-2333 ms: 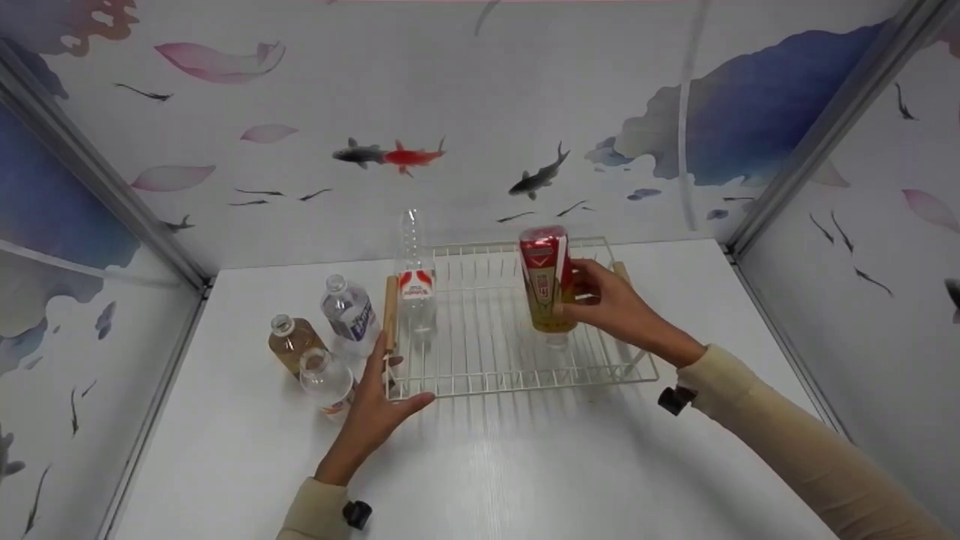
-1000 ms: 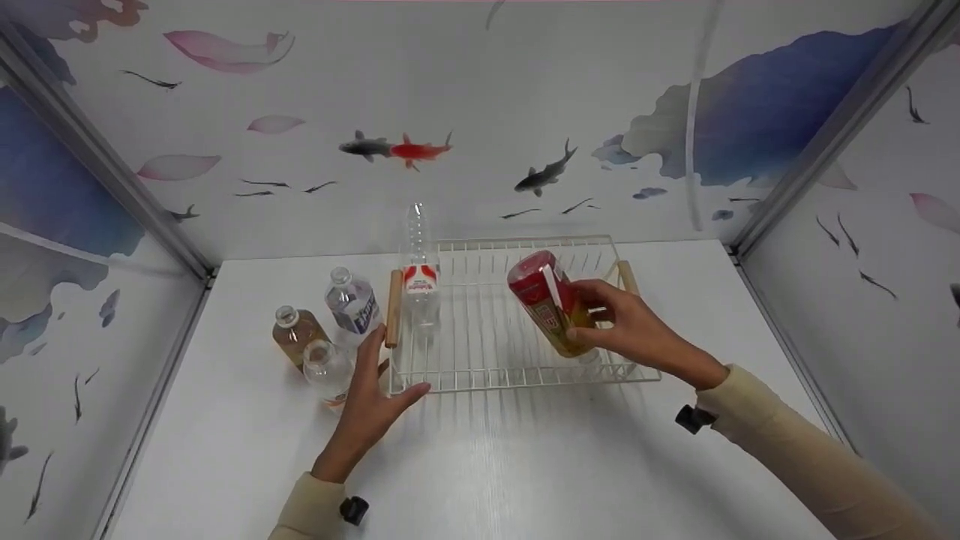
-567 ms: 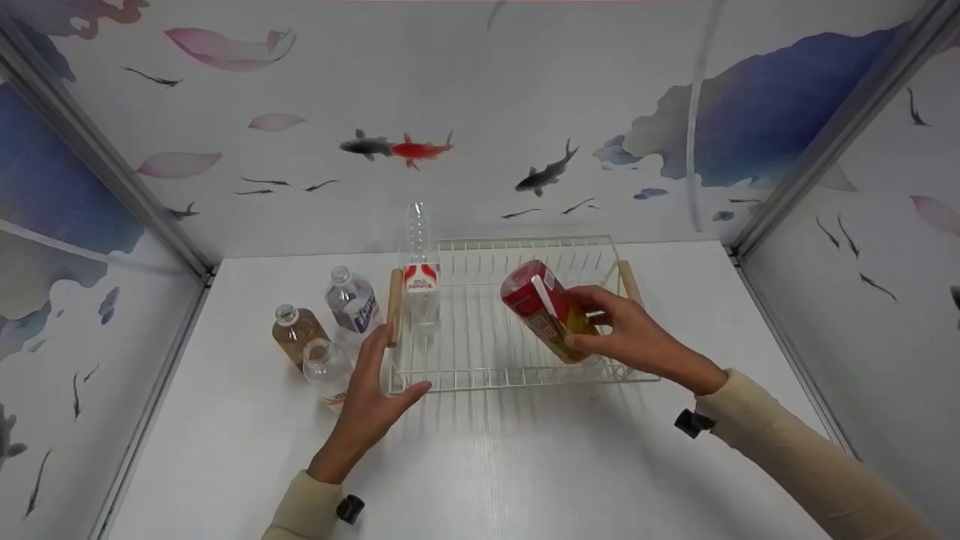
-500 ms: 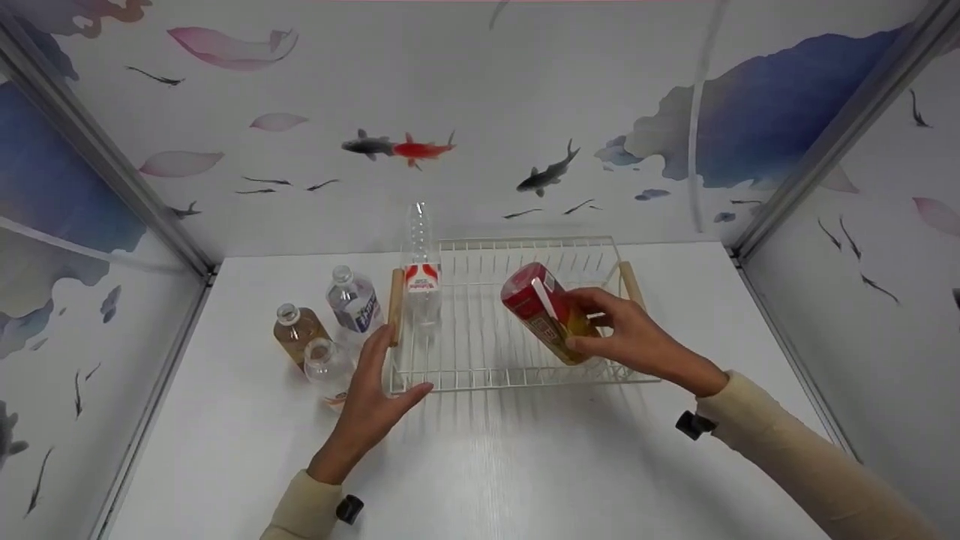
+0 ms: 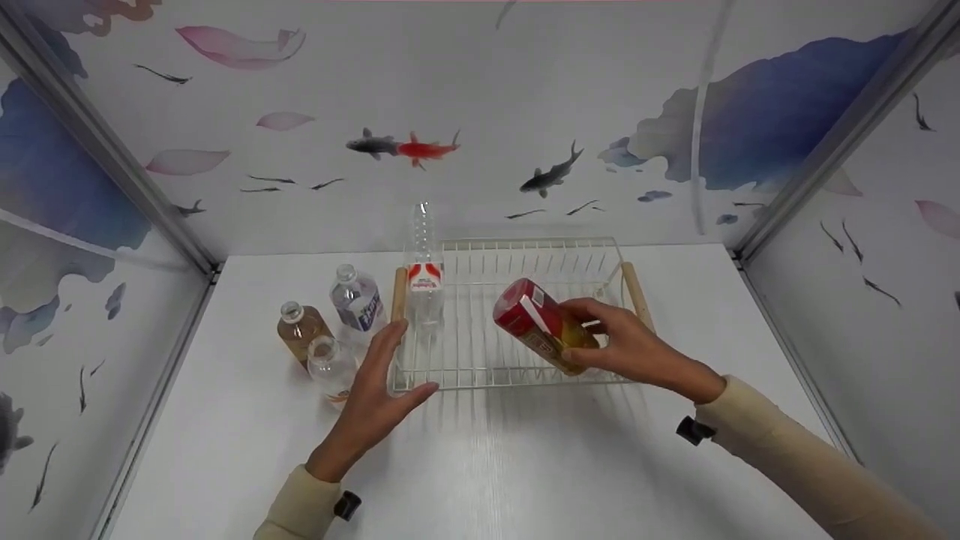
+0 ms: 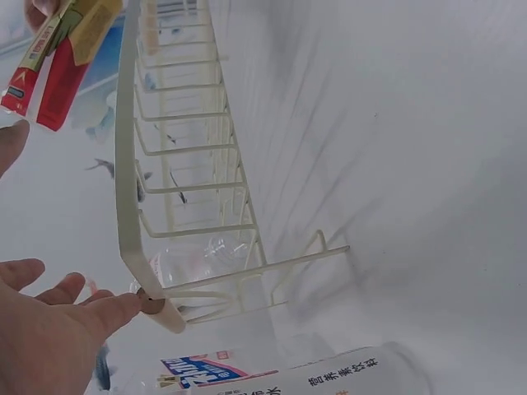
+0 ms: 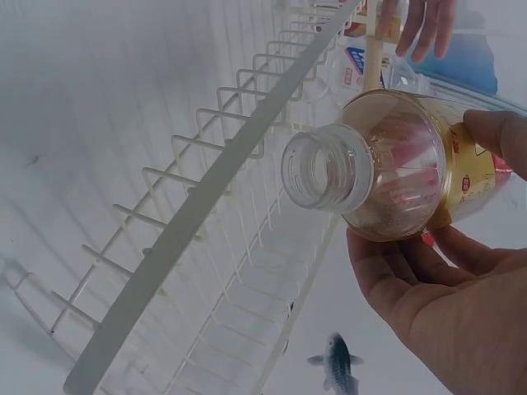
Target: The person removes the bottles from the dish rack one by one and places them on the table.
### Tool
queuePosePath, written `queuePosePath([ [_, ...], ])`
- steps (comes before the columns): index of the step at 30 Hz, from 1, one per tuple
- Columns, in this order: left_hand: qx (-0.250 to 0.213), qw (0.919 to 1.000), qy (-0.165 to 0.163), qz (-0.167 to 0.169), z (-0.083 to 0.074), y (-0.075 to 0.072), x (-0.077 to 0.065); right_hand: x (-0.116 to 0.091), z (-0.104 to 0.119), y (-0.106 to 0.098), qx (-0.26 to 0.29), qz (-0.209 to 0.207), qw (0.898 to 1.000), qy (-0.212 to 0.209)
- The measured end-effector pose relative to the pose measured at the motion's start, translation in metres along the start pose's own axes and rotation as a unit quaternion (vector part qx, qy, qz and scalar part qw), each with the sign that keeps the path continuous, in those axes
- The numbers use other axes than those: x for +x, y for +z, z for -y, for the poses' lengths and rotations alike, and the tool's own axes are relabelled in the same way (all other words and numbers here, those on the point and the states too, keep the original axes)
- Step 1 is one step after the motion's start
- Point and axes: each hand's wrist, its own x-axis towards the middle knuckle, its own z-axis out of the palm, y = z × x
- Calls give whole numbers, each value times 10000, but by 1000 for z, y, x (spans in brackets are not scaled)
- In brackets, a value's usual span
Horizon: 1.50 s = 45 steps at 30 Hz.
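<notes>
My right hand (image 5: 630, 349) holds a red and gold plastic bottle (image 5: 541, 324) between thumb and fingers, above the right part of a cream wire rack (image 5: 487, 379). The bottle is tilted, its base up to the left; its capless neck (image 7: 325, 169) shows in the right wrist view. My left hand (image 5: 373, 397) is spread at the rack's front left corner, fingertips at the left wooden handle (image 5: 400, 294). In the left wrist view a fingertip meets the handle's end. A clear bottle with a red and white label (image 5: 425, 277) stands in the rack's left side.
Left of the rack, three capless bottles stand on the white table (image 5: 495, 465): a brown one (image 5: 302, 330), a clear one with a blue label (image 5: 358, 304) and a clear one (image 5: 331, 367) close to my left hand. Painted wall panels (image 5: 480, 97) enclose the table.
The red and gold bottle has gone from upside down to slanted, its base swinging left and down as my right hand lowers it. My left hand stays at the rack corner.
</notes>
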Motion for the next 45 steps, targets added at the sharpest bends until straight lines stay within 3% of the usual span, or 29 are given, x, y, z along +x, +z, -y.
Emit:
queuePosePath([
  [12, 220, 9984, 475, 204, -12, 2, 10, -3, 5, 8, -134, 300, 9993, -179],
  [26, 72, 9962, 557, 662, -30, 8, 14, -10, 14, 19, -270, 503, 9978, -337],
  [45, 181, 9876, 664, 1411, -48, 18, 19, -19, 24, 27, -203, 798, 9964, -178],
])
